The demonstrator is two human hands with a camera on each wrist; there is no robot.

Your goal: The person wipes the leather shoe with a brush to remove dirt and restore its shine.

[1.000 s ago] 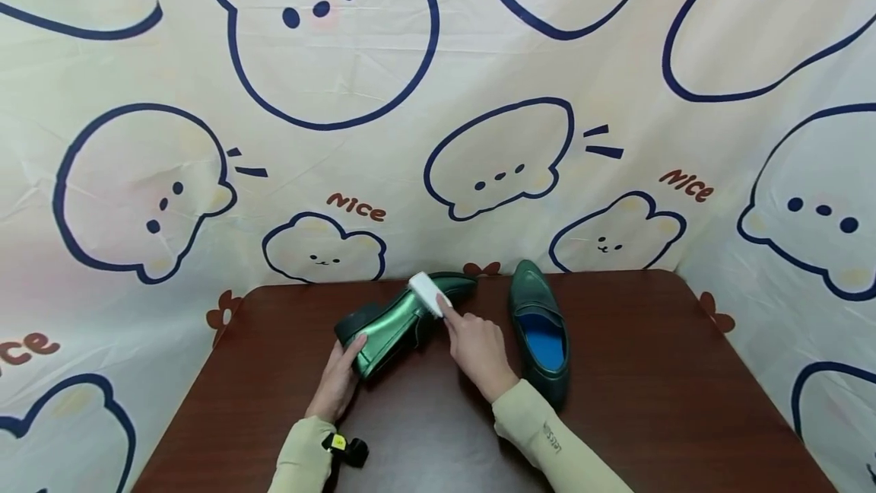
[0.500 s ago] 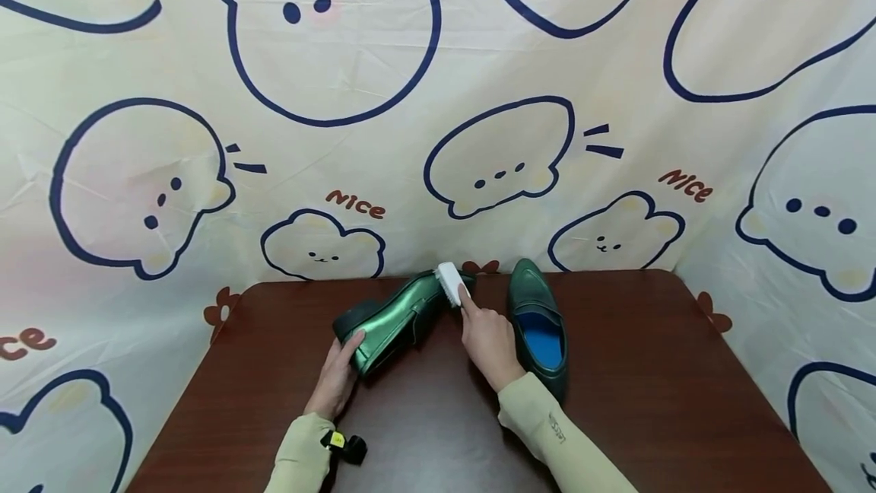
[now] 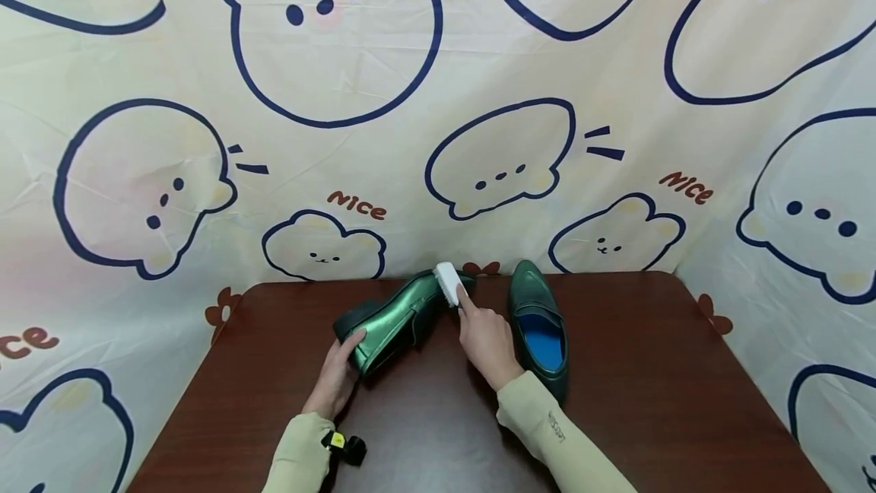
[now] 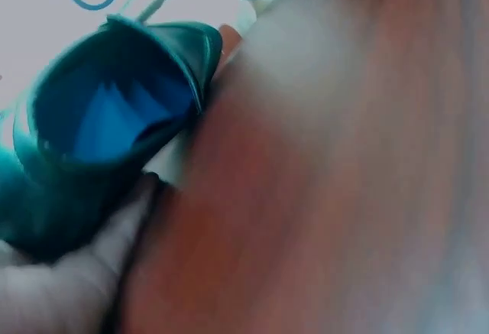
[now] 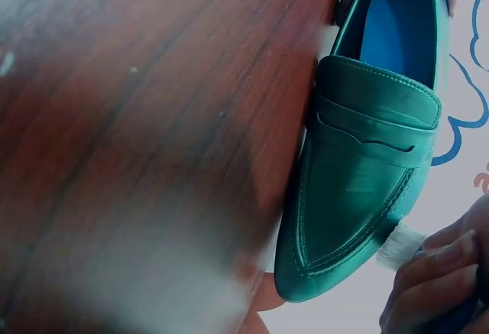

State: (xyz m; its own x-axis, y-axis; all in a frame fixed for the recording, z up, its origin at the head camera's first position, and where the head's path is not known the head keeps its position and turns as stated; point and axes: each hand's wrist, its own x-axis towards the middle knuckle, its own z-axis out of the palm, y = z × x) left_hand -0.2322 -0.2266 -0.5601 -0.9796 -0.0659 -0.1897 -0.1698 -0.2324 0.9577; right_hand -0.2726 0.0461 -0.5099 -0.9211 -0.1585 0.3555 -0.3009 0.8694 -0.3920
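Observation:
A shiny green loafer (image 3: 397,319) lies tilted on its side, its toe toward the back edge of the table. My left hand (image 3: 333,380) grips it at the heel, thumb on the near side. In the left wrist view the loafer's blue insole (image 4: 107,124) shows. My right hand (image 3: 487,342) holds a white brush (image 3: 448,283), index finger stretched along its back. The bristles (image 5: 399,245) touch the loafer's side near the toe in the right wrist view. The matching loafer (image 3: 536,310) stands upright just right of my right hand, blue insole showing.
The dark brown wooden table (image 3: 650,379) meets a cream cloth backdrop (image 3: 411,151) printed with bear outlines behind and at both sides. A black wrist device (image 3: 345,447) with a yellow label sits at my left cuff.
My right hand has moved the brush forward and right along the loafer's side, from mid-shoe toward the toe. In the last half second it has barely shifted. My left hand keeps its hold.

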